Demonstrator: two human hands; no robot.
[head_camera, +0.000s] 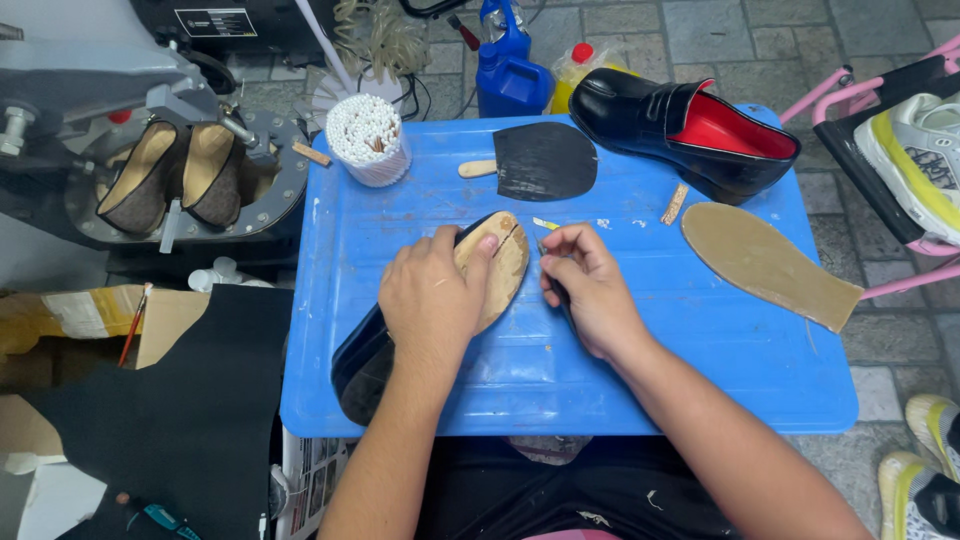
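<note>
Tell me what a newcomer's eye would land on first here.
The bright blue tray fills the middle. At its centre the left hand presses an upturned shoe, tan sole up, while the right hand pinches a small tool beside it. A glossy black loafer with red lining lies at the far right corner.
</note>
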